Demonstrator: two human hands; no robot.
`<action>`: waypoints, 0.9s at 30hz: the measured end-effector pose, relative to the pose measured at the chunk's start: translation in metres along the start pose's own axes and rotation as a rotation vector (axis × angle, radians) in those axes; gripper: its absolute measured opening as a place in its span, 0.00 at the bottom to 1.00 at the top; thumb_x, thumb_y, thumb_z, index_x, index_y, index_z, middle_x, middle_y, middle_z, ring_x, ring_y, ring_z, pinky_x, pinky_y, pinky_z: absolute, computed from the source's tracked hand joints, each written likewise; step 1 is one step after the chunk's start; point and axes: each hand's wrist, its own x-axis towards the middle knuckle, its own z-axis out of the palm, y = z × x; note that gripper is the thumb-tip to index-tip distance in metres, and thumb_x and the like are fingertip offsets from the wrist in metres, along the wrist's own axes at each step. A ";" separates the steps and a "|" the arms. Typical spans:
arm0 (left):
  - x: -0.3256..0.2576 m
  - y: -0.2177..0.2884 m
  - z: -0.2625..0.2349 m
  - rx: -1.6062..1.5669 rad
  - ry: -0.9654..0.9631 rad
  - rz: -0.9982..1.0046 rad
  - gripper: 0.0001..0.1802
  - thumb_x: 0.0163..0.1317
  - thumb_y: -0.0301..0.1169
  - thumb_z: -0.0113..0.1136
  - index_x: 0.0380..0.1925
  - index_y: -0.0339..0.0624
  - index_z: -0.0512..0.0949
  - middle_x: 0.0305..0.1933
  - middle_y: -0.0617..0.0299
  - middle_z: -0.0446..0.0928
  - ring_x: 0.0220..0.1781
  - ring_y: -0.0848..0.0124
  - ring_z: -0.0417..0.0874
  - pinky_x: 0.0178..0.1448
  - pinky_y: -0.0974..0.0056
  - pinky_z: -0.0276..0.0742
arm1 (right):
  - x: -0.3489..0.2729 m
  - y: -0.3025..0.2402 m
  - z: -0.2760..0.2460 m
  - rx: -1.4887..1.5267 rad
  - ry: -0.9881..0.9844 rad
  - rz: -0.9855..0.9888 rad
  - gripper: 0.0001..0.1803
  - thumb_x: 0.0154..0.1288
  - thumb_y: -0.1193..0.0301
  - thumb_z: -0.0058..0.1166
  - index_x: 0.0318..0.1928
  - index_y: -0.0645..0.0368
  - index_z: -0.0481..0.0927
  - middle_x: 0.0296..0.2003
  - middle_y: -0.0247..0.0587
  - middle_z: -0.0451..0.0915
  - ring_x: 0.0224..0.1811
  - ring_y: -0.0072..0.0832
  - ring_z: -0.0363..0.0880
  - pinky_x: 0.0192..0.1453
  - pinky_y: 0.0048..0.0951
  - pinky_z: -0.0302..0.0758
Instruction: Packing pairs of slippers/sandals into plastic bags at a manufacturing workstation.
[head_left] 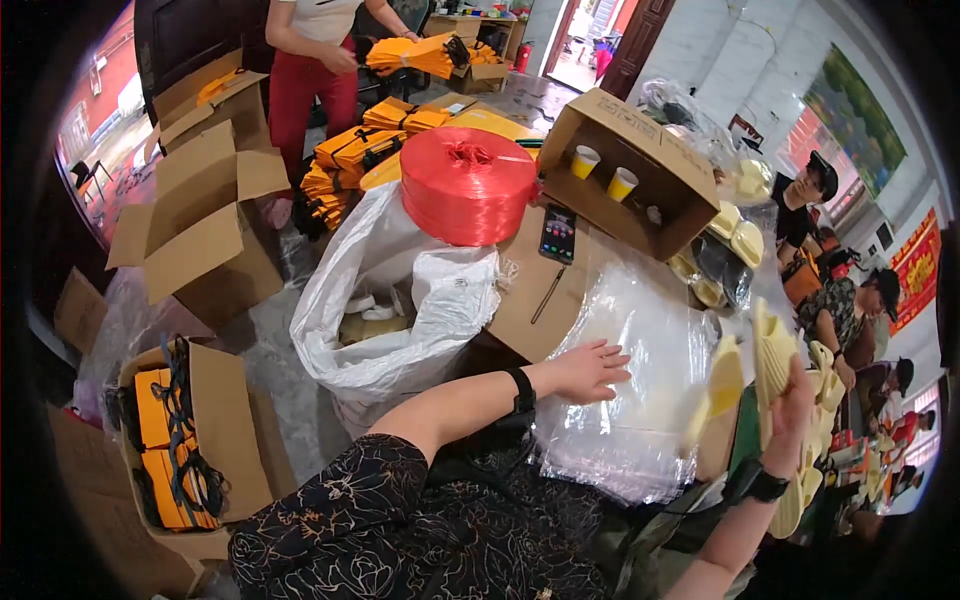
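Observation:
My left hand (590,370) lies flat and open on a pile of clear plastic bags (640,340) spread over a cardboard sheet. My right hand (795,415) is raised at the right and grips a pale yellow slipper (772,362) upright by its edge. Another pale yellow slipper (722,385) stands just left of it, and several more (800,490) hang below my right wrist. Both wrists wear black bands.
A big spool of red plastic twine (465,185) sits on the cardboard beside a phone (557,235). An open box (625,170) holds two paper cups. A white sack (400,300) stands left. Boxes of orange bags (170,430), a standing person (315,60) and seated people (830,290) surround me.

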 end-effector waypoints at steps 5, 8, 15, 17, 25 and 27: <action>0.003 0.002 0.003 0.031 0.008 0.008 0.29 0.67 0.49 0.50 0.65 0.50 0.69 0.74 0.52 0.60 0.77 0.53 0.55 0.79 0.48 0.46 | -0.032 0.084 0.069 -0.018 -0.095 0.058 0.17 0.70 0.70 0.49 0.54 0.69 0.74 0.48 0.44 0.79 0.49 0.31 0.78 0.56 0.29 0.73; 0.002 -0.002 0.011 0.011 0.059 -0.008 0.30 0.66 0.50 0.50 0.65 0.50 0.70 0.74 0.53 0.61 0.76 0.54 0.57 0.78 0.48 0.46 | -0.059 0.126 0.108 0.041 -0.198 0.158 0.21 0.70 0.74 0.47 0.60 0.69 0.67 0.53 0.45 0.76 0.53 0.31 0.76 0.57 0.30 0.73; 0.000 0.004 -0.004 -0.167 0.324 0.076 0.23 0.59 0.42 0.62 0.54 0.49 0.78 0.58 0.53 0.77 0.61 0.54 0.74 0.68 0.54 0.66 | -0.101 0.157 0.167 0.330 -0.081 0.360 0.20 0.74 0.75 0.43 0.64 0.66 0.64 0.57 0.44 0.72 0.57 0.33 0.74 0.63 0.33 0.72; 0.002 0.013 -0.018 -0.339 0.228 -0.046 0.23 0.55 0.38 0.66 0.51 0.47 0.79 0.54 0.54 0.79 0.56 0.55 0.78 0.63 0.57 0.72 | -0.101 0.166 0.177 0.344 -0.063 0.366 0.19 0.74 0.75 0.43 0.62 0.68 0.65 0.57 0.46 0.73 0.58 0.34 0.74 0.64 0.35 0.72; 0.004 0.020 -0.022 -0.490 0.255 -0.097 0.26 0.53 0.42 0.67 0.53 0.48 0.78 0.55 0.53 0.78 0.57 0.55 0.78 0.64 0.57 0.71 | -0.090 0.185 0.171 -0.042 -0.183 0.129 0.18 0.72 0.73 0.50 0.58 0.66 0.68 0.54 0.43 0.76 0.56 0.29 0.76 0.59 0.29 0.73; -0.002 0.008 -0.006 -0.338 0.328 0.000 0.26 0.54 0.42 0.67 0.53 0.46 0.78 0.55 0.53 0.78 0.58 0.55 0.77 0.64 0.57 0.71 | -0.090 0.169 0.162 -0.206 -0.317 0.219 0.16 0.70 0.73 0.54 0.55 0.65 0.72 0.46 0.42 0.81 0.48 0.28 0.81 0.48 0.27 0.78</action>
